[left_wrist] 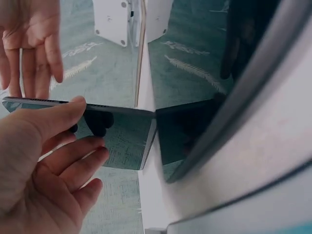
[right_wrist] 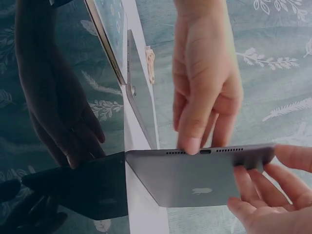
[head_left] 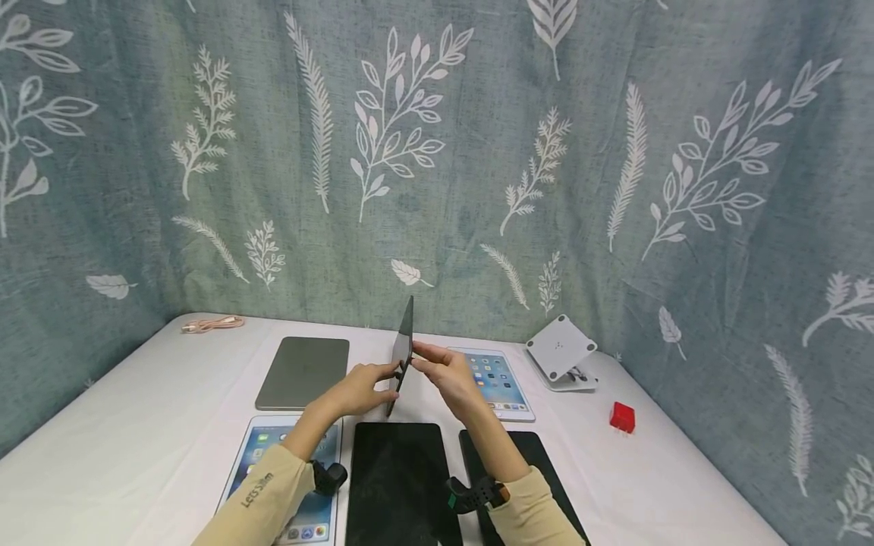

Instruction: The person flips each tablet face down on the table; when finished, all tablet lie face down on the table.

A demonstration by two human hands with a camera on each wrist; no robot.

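A thin grey tablet [head_left: 403, 334] stands on its edge above the table, its dark screen turned toward the left and its grey back toward the right. The left hand [head_left: 365, 387] holds it with the thumb on the narrow edge and fingers against the screen side [left_wrist: 122, 141]. From the other side, the right hand [head_left: 451, 375] grips the same tablet near a corner. In the right wrist view its fingers lie on the back [right_wrist: 175, 187], which bears a logo, and its thumb is at the edge. A port and speaker holes show on that edge.
Below the hands lie a large black tablet [head_left: 399, 485], a second black tablet [head_left: 539, 455] and a lit white tablet [head_left: 235, 474]. Behind are a grey tablet [head_left: 303, 371], another lit tablet [head_left: 515, 394], a cable [head_left: 213, 324], a metal stand [head_left: 561, 347] and a red charger [head_left: 622, 417].
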